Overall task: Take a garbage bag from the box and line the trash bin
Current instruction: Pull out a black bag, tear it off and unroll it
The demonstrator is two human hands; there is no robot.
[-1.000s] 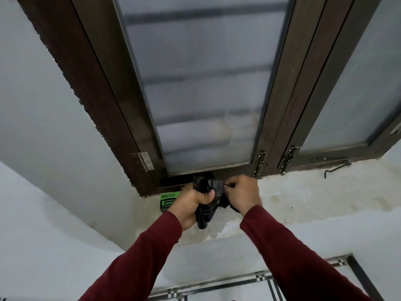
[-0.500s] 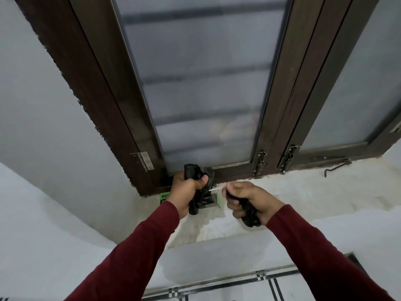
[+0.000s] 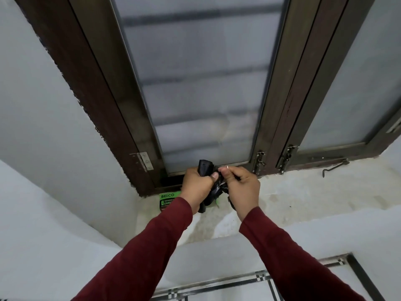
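My left hand (image 3: 196, 187) is closed around a black roll of garbage bags (image 3: 205, 168), held upright over the window sill. My right hand (image 3: 243, 187) is pressed close beside it, pinching black bag plastic (image 3: 217, 191) between thumb and fingers; a bit of black bag also shows under its palm. The green garbage bag box (image 3: 167, 200) lies on the sill behind my left wrist, partly hidden. No trash bin is in view.
A dark wooden window frame (image 3: 121, 118) with frosted glass stands right behind my hands, with metal latches (image 3: 259, 161) at its base. The stained concrete sill (image 3: 303, 198) runs to the right. A tiled floor with dark lines (image 3: 260, 279) lies below.
My right hand, which had pulled away to the right with a piece of black bag, has come back against the roll in my left hand.
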